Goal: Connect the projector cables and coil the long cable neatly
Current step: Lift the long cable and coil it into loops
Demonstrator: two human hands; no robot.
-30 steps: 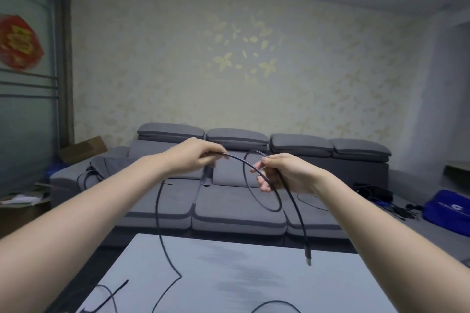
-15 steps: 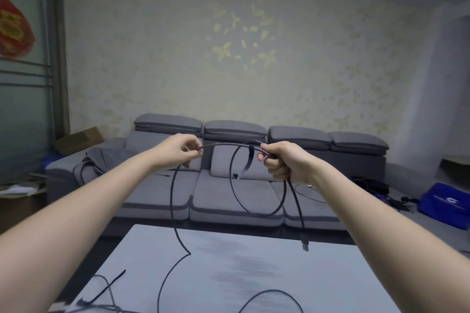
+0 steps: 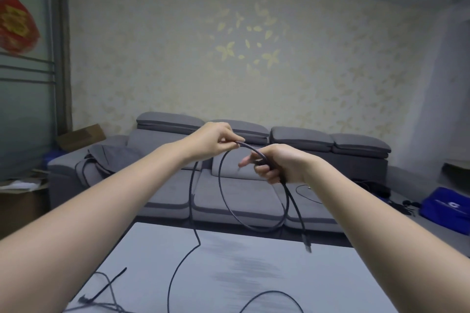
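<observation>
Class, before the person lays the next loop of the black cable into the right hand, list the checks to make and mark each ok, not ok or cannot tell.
1. Right hand grips the gathered loop: ok.
2. Left hand pinches the black cable for the next turn: ok.
3. Plug end hangs free below the right hand: ok.
4. Remaining cable runs down to the table without knots: cannot tell, it leaves the picture.
5. Loose thin wires at the table's near left stay apart from the cable: cannot tell.
</observation>
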